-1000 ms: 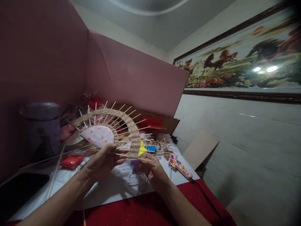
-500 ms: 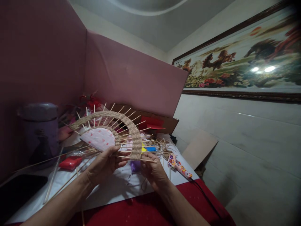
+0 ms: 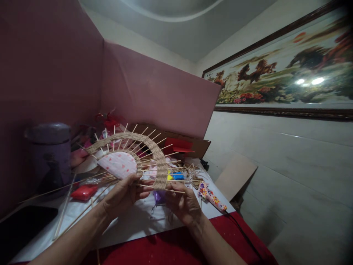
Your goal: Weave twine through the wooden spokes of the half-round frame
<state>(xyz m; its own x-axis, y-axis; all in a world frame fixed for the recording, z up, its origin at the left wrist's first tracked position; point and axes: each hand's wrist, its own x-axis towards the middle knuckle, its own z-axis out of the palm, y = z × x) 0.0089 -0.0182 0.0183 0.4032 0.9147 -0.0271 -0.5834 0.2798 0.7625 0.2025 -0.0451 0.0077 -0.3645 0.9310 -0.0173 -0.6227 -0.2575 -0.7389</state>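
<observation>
Both hands hold up a half-round woven fan (image 3: 160,164) over the table. Thin wooden sticks spread out from its core, crossed by a broad outer band and a narrow inner band of twisted brown cord. White fabric with small red marks (image 3: 118,163) covers the half-disc at its centre. My left hand (image 3: 124,195) pinches the fan near the inner band, thumb on the front. At the lower right end of the outer band, my right hand (image 3: 183,202) grips the edge and the lowest stick; some of its fingertips are hidden behind the weave.
A flower-patterned glue gun (image 3: 211,197) with a black cord lies at right. A red packet (image 3: 84,192), loose sticks, a dark phone-like slab (image 3: 29,228) and a purple canister (image 3: 49,158) are at left. Cardboard (image 3: 202,147) and pink panels (image 3: 160,92) stand behind.
The whole view has shifted slightly, with the fan and hands a little lower and to the right in it. Both hands keep their hold on the fan.
</observation>
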